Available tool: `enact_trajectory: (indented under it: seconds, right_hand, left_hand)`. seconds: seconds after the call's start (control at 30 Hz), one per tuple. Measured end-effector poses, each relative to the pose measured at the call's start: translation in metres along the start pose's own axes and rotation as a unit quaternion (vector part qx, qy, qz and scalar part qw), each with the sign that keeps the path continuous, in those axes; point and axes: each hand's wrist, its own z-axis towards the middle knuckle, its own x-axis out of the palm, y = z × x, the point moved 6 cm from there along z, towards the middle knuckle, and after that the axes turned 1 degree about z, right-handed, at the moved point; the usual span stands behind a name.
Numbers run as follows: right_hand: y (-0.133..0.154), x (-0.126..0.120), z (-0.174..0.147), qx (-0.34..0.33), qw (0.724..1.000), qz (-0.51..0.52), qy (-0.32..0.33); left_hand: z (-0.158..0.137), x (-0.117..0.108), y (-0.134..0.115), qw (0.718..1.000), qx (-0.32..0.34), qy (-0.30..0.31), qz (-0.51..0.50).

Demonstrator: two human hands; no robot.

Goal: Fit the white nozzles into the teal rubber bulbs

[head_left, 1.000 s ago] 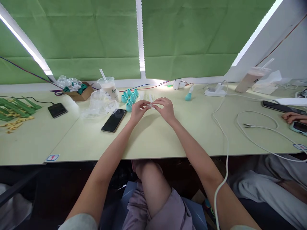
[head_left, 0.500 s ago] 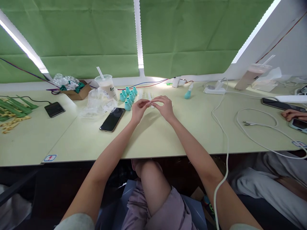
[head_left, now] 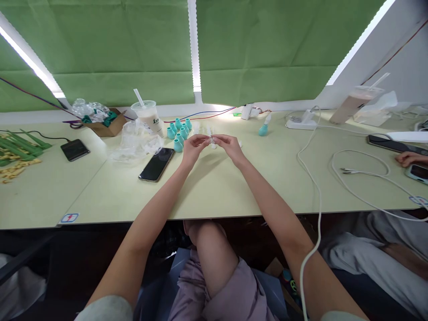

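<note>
My left hand (head_left: pixel 193 149) and my right hand (head_left: pixel 230 147) meet over the table, fingertips pinched around a small whitish, clear-looking piece (head_left: pixel 211 140). Its exact kind is too small to make out. Just behind the fingers lie several white translucent pieces (head_left: pixel 196 129), partly hidden by my hands. To the left of my left hand stand several turquoise bulb-shaped pieces (head_left: pixel 178 145) with open necks. Farther right, one turquoise bulb (head_left: pixel 263 130) with a clear pointed tip stands by itself.
A black phone (head_left: pixel 156 165), a crumpled plastic bag (head_left: pixel 133 145) and a drink cup (head_left: pixel 149 117) are at left, near a cardboard box (head_left: pixel 109 127). On the right, a white cable (head_left: pixel 309 174) runs from a power strip (head_left: pixel 301 124) over the table edge. Another person's hand (head_left: pixel 411 158) rests far right.
My fingertips have drawn slightly apart, and the whitish piece between them shows more. Both hands stay at nearly the same spot; the view has shifted a little.
</note>
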Motion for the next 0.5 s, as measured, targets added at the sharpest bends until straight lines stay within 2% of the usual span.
enact_trajectory:
  seconds: [0.1,0.23,0.5]
  right_hand:
    - [-0.0026,0.0045,-0.0016,0.03,0.998,0.061,0.021]
    - [0.0021,0.0064,-0.0044,0.031,0.995,0.096,0.018]
    - [-0.0056,0.0038,-0.0037,0.041,0.997,0.066,-0.023]
  left_hand:
    - [0.0002,-0.0001,-0.0012,1.0,0.005,-0.002,0.007]
    - [0.0001,0.001,-0.0025,1.0,0.013,0.001,0.019]
    - [-0.0003,0.0007,0.0047,1.0,0.004,0.003,0.03]
